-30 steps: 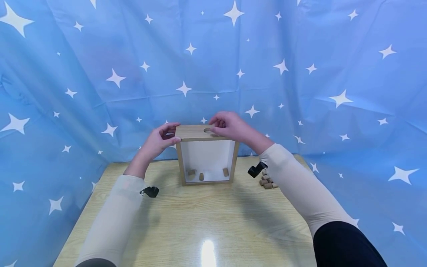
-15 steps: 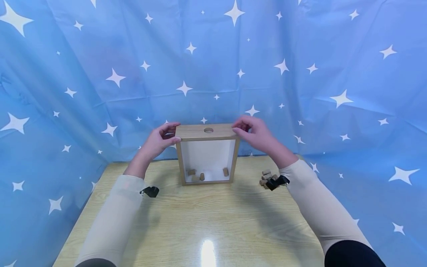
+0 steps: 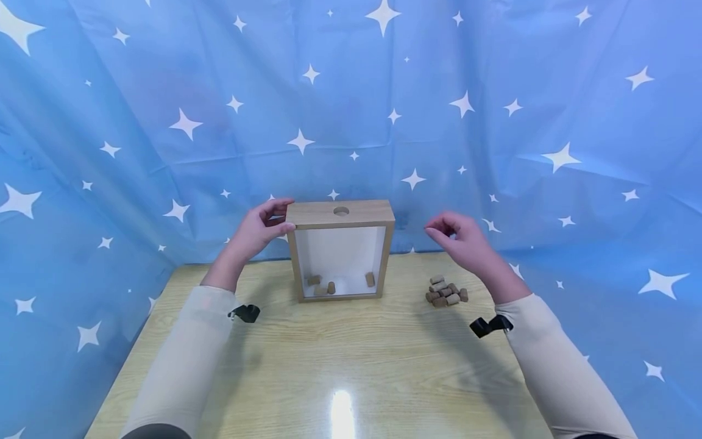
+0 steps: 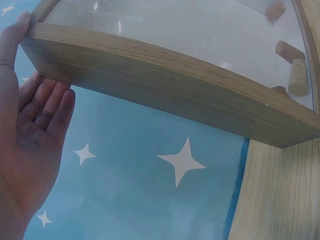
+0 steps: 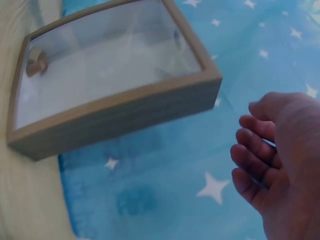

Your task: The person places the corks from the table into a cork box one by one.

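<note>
An upright wooden shadow box (image 3: 340, 213) with a clear front and a round hole (image 3: 341, 211) in its top stands toward the back of the table. My left hand (image 3: 255, 233) grips its upper left corner, thumb in front and fingers behind. In the left wrist view, several corks (image 4: 299, 77) lie at the bottom inside the box. My right hand (image 3: 463, 242) is in the air right of the box, apart from it. Its fingers curl loosely and, in the right wrist view, the palm side of the hand (image 5: 280, 155) shows nothing held.
A small pile of corks (image 3: 446, 292) lies on the table (image 3: 340, 347) to the right of the box, below my right hand. A blue curtain (image 3: 351, 110) with white stars hangs close behind the table and along its sides.
My right hand has moved from the hole in the box top, past its right corner, to the right and away from the box. My left hand keeps its grip on the corner.
</note>
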